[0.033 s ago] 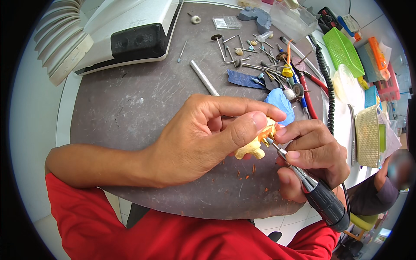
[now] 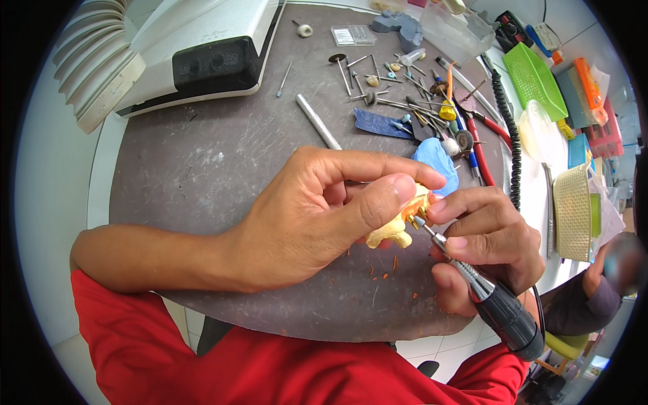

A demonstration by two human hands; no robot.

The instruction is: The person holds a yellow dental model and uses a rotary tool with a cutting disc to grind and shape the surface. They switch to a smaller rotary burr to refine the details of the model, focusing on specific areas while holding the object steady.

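Between the thumb and fingers of my left hand (image 2: 331, 216) is a yellow dental model (image 2: 389, 234), partly covered by the thumb. An orange patch and small gold-coloured metal posts show on its right side. My right hand (image 2: 489, 236) grips a black and silver rotary handpiece (image 2: 496, 297) like a pen. A small grey pointed bur (image 2: 420, 222) at its end is at the gold posts, touching or very close. The right fingertips sit right beside the model.
Many loose burs and polishing bits (image 2: 378, 81) lie on the grey work mat (image 2: 223, 175), with red-handled pliers (image 2: 491, 128) and blue putty (image 2: 435, 162). A white machine with a black panel (image 2: 216, 64) and ribbed hose (image 2: 98, 61) stands far left. Another person (image 2: 584, 304) sits at right.
The handpiece and its bur have shifted very slightly at the gold posts. My left hand and the dental model look unmoved.
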